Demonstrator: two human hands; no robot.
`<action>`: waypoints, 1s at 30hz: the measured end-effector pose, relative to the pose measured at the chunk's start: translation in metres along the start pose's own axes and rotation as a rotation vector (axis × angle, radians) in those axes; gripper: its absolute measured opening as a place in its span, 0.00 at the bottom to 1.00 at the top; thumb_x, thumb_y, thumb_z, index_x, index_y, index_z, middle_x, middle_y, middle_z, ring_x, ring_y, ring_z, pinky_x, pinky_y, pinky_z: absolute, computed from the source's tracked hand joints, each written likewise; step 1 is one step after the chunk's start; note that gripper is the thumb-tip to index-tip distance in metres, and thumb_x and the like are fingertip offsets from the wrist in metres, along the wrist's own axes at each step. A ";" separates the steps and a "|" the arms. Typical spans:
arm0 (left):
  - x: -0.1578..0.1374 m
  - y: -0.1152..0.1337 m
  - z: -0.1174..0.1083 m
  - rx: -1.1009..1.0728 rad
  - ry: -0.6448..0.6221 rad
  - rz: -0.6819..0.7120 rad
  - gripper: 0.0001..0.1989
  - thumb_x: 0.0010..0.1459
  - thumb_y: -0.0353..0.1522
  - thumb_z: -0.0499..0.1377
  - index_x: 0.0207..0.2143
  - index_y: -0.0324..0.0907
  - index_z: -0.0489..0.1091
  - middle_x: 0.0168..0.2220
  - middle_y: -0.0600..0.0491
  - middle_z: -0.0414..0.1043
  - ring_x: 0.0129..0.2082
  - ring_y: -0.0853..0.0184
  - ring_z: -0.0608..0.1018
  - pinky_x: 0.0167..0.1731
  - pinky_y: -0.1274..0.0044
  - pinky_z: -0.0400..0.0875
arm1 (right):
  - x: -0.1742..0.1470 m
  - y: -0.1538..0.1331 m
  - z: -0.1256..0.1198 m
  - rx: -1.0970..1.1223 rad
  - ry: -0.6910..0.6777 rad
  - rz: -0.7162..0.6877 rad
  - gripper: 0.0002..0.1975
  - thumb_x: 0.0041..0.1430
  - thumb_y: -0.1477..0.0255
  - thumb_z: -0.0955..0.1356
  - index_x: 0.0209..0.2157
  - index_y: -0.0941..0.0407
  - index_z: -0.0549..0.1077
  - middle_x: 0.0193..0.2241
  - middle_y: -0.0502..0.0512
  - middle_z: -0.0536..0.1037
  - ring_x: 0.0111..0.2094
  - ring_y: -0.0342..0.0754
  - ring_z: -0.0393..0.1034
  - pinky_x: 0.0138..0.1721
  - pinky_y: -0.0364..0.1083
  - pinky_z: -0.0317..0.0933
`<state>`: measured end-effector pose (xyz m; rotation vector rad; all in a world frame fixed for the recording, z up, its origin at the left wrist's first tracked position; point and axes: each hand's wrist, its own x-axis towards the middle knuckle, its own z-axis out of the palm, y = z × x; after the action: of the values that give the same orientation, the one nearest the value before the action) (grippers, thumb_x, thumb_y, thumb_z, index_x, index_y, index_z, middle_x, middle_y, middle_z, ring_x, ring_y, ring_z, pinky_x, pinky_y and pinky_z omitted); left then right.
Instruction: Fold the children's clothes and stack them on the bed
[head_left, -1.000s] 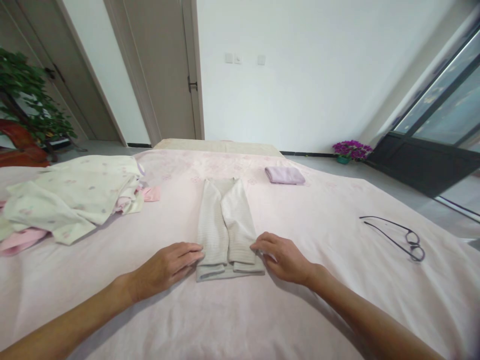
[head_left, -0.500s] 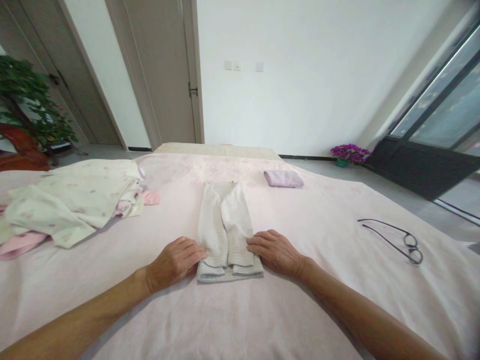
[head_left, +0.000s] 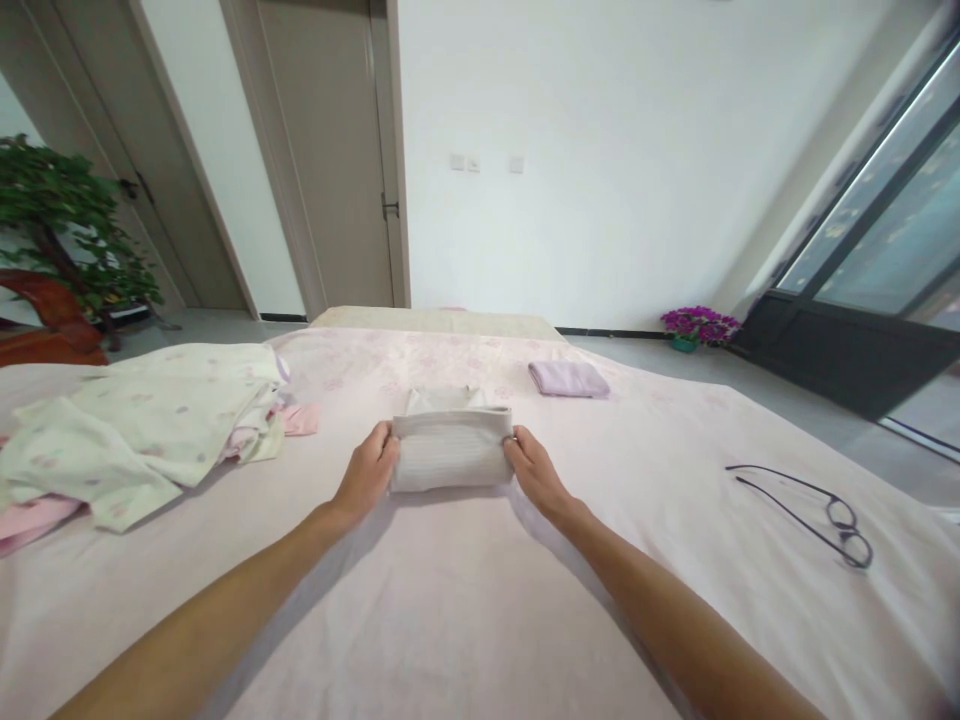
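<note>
A light grey ribbed garment (head_left: pixel 452 452), a small long-sleeved top by its look, lies in front of me with its near end folded up over the rest. Only its neckline end shows beyond the fold. My left hand (head_left: pixel 370 462) pinches the folded layer at its left corner. At the opposite corner, my right hand (head_left: pixel 531 465) grips the same layer between thumb and fingers. The folded edge is held slightly raised, pointing away from me.
A bed with a pale pink sheet (head_left: pixel 450 600) spreads beneath everything. To the left lies a heap of patterned clothes (head_left: pixel 165 420). A folded lilac cloth (head_left: pixel 568 379) sits farther back on the right. Eyeglasses (head_left: pixel 832 515) rest at the right side.
Both hands have moved away from me, carrying the garment's near end up and over its far part. The garment is now about half as long. My view has tilted slightly upward.
</note>
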<state>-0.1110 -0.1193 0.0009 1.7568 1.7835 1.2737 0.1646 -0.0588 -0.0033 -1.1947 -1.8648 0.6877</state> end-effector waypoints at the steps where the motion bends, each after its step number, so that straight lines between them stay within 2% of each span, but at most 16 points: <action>1: 0.011 -0.005 0.007 -0.029 -0.004 -0.054 0.16 0.64 0.36 0.47 0.48 0.41 0.68 0.41 0.50 0.77 0.42 0.62 0.77 0.44 0.71 0.69 | 0.010 0.005 0.007 -0.006 0.003 0.062 0.12 0.65 0.66 0.57 0.34 0.54 0.67 0.30 0.49 0.73 0.33 0.47 0.66 0.33 0.44 0.60; 4: 0.038 -0.021 0.021 -0.110 -0.003 -0.188 0.20 0.62 0.35 0.51 0.54 0.39 0.66 0.54 0.43 0.72 0.53 0.58 0.74 0.54 0.69 0.64 | 0.033 0.021 0.023 -0.037 0.005 0.193 0.12 0.62 0.68 0.58 0.33 0.55 0.70 0.32 0.51 0.76 0.35 0.47 0.68 0.34 0.44 0.59; 6: 0.045 -0.029 0.022 -0.144 0.006 -0.234 0.22 0.62 0.37 0.51 0.55 0.38 0.66 0.58 0.41 0.69 0.58 0.58 0.71 0.56 0.69 0.62 | 0.041 0.031 0.029 -0.057 0.011 0.219 0.12 0.61 0.69 0.58 0.34 0.56 0.71 0.34 0.53 0.77 0.37 0.48 0.70 0.36 0.44 0.60; 9: 0.042 -0.033 0.014 -0.185 -0.038 -0.236 0.25 0.64 0.43 0.48 0.57 0.38 0.66 0.58 0.42 0.69 0.58 0.58 0.71 0.53 0.71 0.65 | 0.046 0.037 0.032 -0.088 0.018 0.211 0.13 0.61 0.71 0.58 0.37 0.56 0.73 0.38 0.56 0.79 0.40 0.49 0.71 0.40 0.45 0.60; 11: 0.035 -0.030 0.008 -0.193 -0.108 -0.212 0.29 0.63 0.46 0.50 0.60 0.38 0.62 0.52 0.43 0.74 0.52 0.59 0.75 0.48 0.72 0.68 | 0.046 0.037 0.033 -0.113 0.019 0.200 0.13 0.62 0.71 0.58 0.39 0.56 0.73 0.39 0.57 0.79 0.42 0.49 0.71 0.41 0.45 0.60; 14: 0.021 -0.025 0.005 -0.014 -0.219 -0.148 0.35 0.59 0.43 0.56 0.66 0.39 0.54 0.36 0.51 0.78 0.36 0.61 0.79 0.37 0.75 0.68 | 0.047 0.037 0.035 -0.155 0.027 0.200 0.15 0.62 0.71 0.59 0.45 0.56 0.73 0.36 0.56 0.79 0.39 0.50 0.72 0.40 0.45 0.60; 16: 0.015 -0.021 0.006 0.171 -0.257 -0.120 0.33 0.60 0.38 0.54 0.66 0.42 0.54 0.30 0.54 0.75 0.31 0.63 0.77 0.33 0.76 0.66 | 0.046 0.037 0.034 -0.183 0.027 0.220 0.16 0.61 0.71 0.61 0.49 0.56 0.71 0.30 0.53 0.78 0.34 0.49 0.72 0.37 0.45 0.60; 18: 0.011 -0.017 0.006 0.314 -0.276 -0.123 0.29 0.61 0.36 0.52 0.64 0.44 0.59 0.33 0.53 0.76 0.33 0.62 0.78 0.34 0.75 0.66 | 0.044 0.036 0.031 -0.228 0.008 0.244 0.19 0.60 0.71 0.62 0.52 0.56 0.69 0.26 0.50 0.76 0.31 0.48 0.72 0.35 0.44 0.60; 20: 0.012 -0.013 0.005 0.439 -0.268 -0.085 0.26 0.61 0.35 0.51 0.62 0.45 0.63 0.39 0.49 0.77 0.39 0.60 0.79 0.38 0.72 0.68 | 0.041 0.031 0.026 -0.313 0.003 0.241 0.20 0.60 0.70 0.63 0.54 0.56 0.68 0.30 0.51 0.77 0.33 0.49 0.72 0.36 0.45 0.61; 22: 0.015 -0.008 0.004 0.549 -0.195 0.058 0.25 0.61 0.34 0.51 0.61 0.42 0.63 0.50 0.44 0.73 0.48 0.56 0.76 0.46 0.68 0.68 | 0.038 0.024 0.019 -0.412 0.036 0.164 0.22 0.61 0.69 0.63 0.56 0.56 0.66 0.40 0.56 0.78 0.40 0.51 0.73 0.41 0.47 0.63; 24: 0.019 -0.006 0.006 0.603 -0.143 0.287 0.25 0.63 0.35 0.51 0.62 0.42 0.61 0.62 0.42 0.63 0.61 0.54 0.67 0.58 0.64 0.60 | 0.035 0.016 0.015 -0.480 0.058 -0.008 0.22 0.63 0.68 0.62 0.58 0.54 0.66 0.51 0.60 0.74 0.49 0.52 0.69 0.48 0.50 0.63; 26: 0.024 -0.006 0.010 0.608 -0.212 0.475 0.27 0.65 0.39 0.50 0.65 0.44 0.57 0.68 0.45 0.52 0.68 0.56 0.55 0.64 0.63 0.49 | 0.033 0.013 0.015 -0.506 -0.008 -0.207 0.22 0.65 0.67 0.61 0.60 0.54 0.64 0.58 0.60 0.69 0.58 0.53 0.63 0.57 0.53 0.58; 28: 0.028 -0.009 0.016 0.608 -0.347 0.518 0.29 0.66 0.43 0.49 0.66 0.45 0.55 0.69 0.46 0.49 0.69 0.57 0.51 0.66 0.62 0.46 | 0.033 0.017 0.018 -0.515 -0.137 -0.328 0.23 0.68 0.65 0.60 0.62 0.54 0.62 0.62 0.60 0.65 0.63 0.53 0.56 0.63 0.56 0.51; 30: 0.029 -0.016 0.020 0.597 -0.446 0.461 0.31 0.66 0.47 0.48 0.67 0.44 0.53 0.69 0.45 0.50 0.69 0.56 0.53 0.65 0.61 0.47 | 0.034 0.026 0.021 -0.497 -0.257 -0.368 0.24 0.70 0.64 0.57 0.64 0.55 0.60 0.64 0.61 0.62 0.66 0.54 0.51 0.65 0.58 0.48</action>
<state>-0.1108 -0.0828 -0.0120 2.6352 1.6350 0.3993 0.1510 -0.0174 -0.0238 -1.0407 -2.4856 0.1781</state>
